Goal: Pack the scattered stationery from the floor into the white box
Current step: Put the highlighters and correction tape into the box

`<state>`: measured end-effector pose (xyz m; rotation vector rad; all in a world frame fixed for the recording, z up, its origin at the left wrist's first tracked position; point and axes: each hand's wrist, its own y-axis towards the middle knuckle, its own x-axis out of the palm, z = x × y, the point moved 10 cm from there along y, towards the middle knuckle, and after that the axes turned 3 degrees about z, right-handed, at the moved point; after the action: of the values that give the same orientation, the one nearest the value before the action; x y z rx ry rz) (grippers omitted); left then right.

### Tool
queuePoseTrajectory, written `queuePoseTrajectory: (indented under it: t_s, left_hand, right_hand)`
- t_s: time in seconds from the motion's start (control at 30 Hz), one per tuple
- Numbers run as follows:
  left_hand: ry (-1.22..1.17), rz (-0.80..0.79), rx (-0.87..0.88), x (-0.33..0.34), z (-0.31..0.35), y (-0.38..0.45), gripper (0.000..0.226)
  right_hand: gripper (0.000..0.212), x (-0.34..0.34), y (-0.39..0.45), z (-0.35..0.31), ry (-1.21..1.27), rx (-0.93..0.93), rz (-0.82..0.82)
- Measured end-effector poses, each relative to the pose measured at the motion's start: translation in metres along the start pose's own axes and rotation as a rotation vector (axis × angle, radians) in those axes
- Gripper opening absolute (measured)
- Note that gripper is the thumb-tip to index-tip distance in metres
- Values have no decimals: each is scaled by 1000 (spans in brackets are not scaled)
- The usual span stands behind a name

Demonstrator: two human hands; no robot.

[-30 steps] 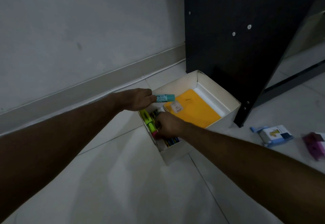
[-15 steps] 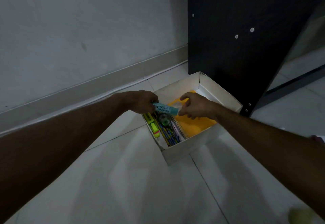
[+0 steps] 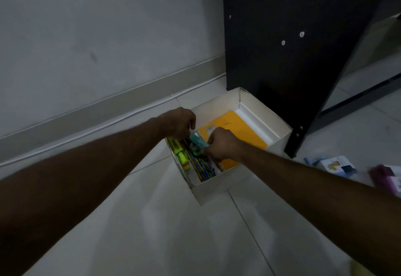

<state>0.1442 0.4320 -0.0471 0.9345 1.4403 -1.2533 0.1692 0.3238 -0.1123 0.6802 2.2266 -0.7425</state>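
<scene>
The white box (image 3: 219, 189) stands on the floor beside a black cabinet. Inside lie an orange spiral notebook (image 3: 240, 128), a yellow highlighter (image 3: 181, 156) along the left wall and a bundle of blue pencils (image 3: 202, 167). Both hands are over the box's left half. My left hand (image 3: 179, 121) and my right hand (image 3: 221, 143) both grip a teal marker (image 3: 198, 141), one at each end, low over the pencils. A green round item under the marker is mostly hidden.
The black cabinet (image 3: 282, 48) rises right behind the box. On the floor to the right lie a white and blue packet (image 3: 335, 166) and a purple item (image 3: 388, 178). A grey wall with a skirting board runs along the left.
My right hand came back from the orange notebook and closed on the teal marker's free end. The marker sank lower into the box, still held by my left hand.
</scene>
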Motion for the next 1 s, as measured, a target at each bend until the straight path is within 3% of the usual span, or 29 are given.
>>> queuePoseTrajectory:
  t_s: [0.17, 0.27, 0.37, 0.5, 0.73, 0.87, 1.0]
  left_hand:
    - [-14, -150, 47, 12, 10, -1, 29]
    - [40, -283, 55, 32, 13, -7, 32]
    - [1, -339, 61, 44, 9, -15, 31]
    - [41, -316, 80, 49, 3, -17, 26]
    - [71, -309, 70, 53, 1, -13, 36]
    - [75, -308, 56, 52, -1, -13, 35]
    - [80, -292, 59, 52, -5, -14, 32]
  right_hand:
    - [47, 21, 5, -40, -27, -128, -13]
    - [28, 26, 15, -35, -8, -119, -22]
    - [41, 12, 21, -22, 3, -86, 70]
    - [23, 18, 22, -24, -36, -66, 59]
    - [23, 31, 24, -27, -31, -47, 53]
    - [12, 29, 19, -27, -21, -60, 80]
    - [41, 34, 27, -20, 11, -53, 35]
